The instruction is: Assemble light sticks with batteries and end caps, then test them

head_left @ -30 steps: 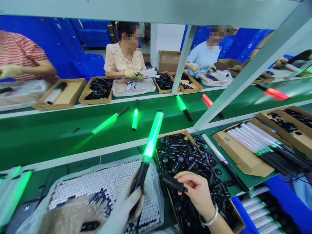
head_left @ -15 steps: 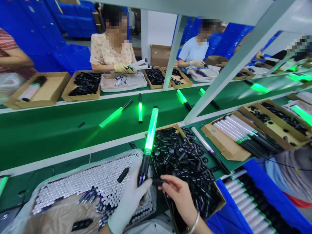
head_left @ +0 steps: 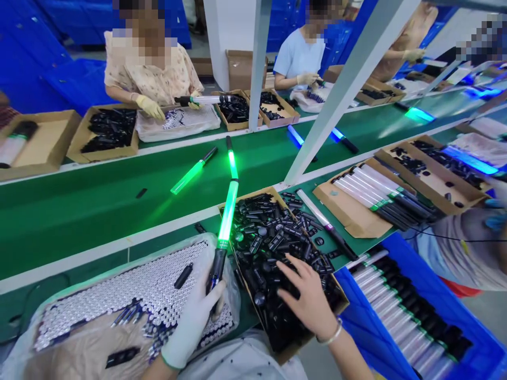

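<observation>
My left hand (head_left: 194,314), in a white glove, grips the black handle of a light stick (head_left: 227,219) that glows green and points up and away. Batteries show in the open side of its handle. Bare and with a bangle at the wrist, my right hand (head_left: 307,295) has its fingers spread over a cardboard box of small black parts (head_left: 273,232). Nothing is visibly held in it. Left of the box lies a plastic-lined tray packed with silver batteries (head_left: 158,279), a black piece (head_left: 183,276) on top of them.
Beyond a white rail, a green conveyor (head_left: 99,211) carries several lit sticks. Slanting white posts (head_left: 348,89) rise in front. A blue bin of sticks (head_left: 467,311) stands at the right, near a cardboard tray of sticks (head_left: 366,216). Several people sit across the belt.
My right hand has left the stick's handle, opened and moved over the box; the black piece it held is gone from it. Some sticks farther right now glow blue. The view has shifted.
</observation>
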Demonstrator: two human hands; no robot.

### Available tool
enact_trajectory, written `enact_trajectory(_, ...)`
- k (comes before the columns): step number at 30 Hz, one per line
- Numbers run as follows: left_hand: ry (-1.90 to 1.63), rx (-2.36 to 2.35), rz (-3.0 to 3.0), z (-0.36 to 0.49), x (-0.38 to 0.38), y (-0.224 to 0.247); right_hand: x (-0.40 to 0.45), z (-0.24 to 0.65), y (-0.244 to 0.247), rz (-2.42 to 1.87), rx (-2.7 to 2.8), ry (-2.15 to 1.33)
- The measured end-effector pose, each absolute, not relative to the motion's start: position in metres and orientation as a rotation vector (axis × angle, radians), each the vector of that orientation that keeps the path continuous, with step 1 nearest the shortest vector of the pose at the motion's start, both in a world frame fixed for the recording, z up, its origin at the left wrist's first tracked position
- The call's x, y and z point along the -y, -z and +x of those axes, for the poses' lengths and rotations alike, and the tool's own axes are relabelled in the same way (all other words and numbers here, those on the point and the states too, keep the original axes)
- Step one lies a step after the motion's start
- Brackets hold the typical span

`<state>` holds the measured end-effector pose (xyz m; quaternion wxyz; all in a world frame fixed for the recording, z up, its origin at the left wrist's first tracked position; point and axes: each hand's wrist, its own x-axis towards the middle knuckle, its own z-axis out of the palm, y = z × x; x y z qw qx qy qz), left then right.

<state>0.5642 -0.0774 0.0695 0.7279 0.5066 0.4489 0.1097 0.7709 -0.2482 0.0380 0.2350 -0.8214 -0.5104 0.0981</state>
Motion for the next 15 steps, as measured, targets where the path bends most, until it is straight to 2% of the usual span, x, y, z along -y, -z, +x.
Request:
enact_trajectory(8, -0.358, -0.955, 1.046, 0.557, 0.085, -0.068, 0.214, 0.776, -0.002, -2.352, 1.744, -0.118)
enact_trajectory(15, -0.372, -1.035, 1.068, 0.545, 0.087, -0.069, 0.170, 0.807, -0.003, -2.314, 1.780, -0.016)
